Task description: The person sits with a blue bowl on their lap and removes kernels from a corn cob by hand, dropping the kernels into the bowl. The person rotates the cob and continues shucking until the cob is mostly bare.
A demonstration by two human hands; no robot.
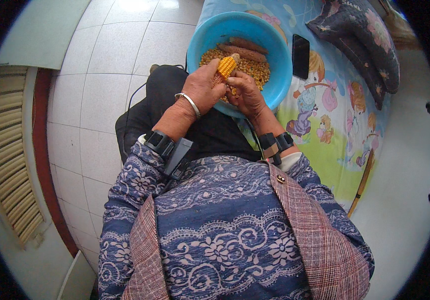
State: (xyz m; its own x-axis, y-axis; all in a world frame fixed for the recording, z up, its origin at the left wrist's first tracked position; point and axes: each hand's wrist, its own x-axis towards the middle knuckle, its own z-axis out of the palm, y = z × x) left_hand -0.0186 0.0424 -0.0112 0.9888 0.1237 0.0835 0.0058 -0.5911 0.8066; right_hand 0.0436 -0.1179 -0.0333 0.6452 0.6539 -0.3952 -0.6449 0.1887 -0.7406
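My left hand [203,84] grips a partly shelled ear of corn [227,66]. Yellow kernels cover its upper part, while the bare reddish cob shows lower down near my thumb. My right hand [248,93] has its fingers curled against the ear's right side, the thumb touching the kernels' lower edge. Both hands are over a blue plastic basin [283,84]. Inside it lie loose yellow corn kernels [263,73], and two stripped corncobs [250,55] rest on them at the far side. My palms and part of the cob's lower end are hidden.
The basin stands beside my dark-trousered legs [200,131], at the edge of a cartoon-print sheet [323,168]. Right of it lie a black smartphone [300,56] and a dark floral cushion [365,41]. A thin stick [361,183] is at the right; white floor tiles [102,97] extend left.
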